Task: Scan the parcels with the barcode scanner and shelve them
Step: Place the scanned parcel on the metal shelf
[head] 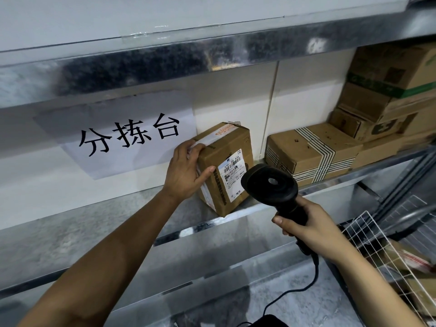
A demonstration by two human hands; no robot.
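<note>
— Nearest?
— Right hand (313,232), fingers wrapped round the grip of the black barcode scanner (271,182), cable (304,289) trailing down. Scanner head aimed at the white label (232,172).
— And further in?
— Left hand (186,171), fingers curled over the top left edge of the brown parcel (226,166), thumb on its front. Parcel standing on the metal shelf (94,223), near the front edge.
— Behind?
— Paper sign (122,135) on the wall, taped carton (311,152) just right, stacked boxes (389,90) beyond. Wire basket (377,246) at lower right.
</note>
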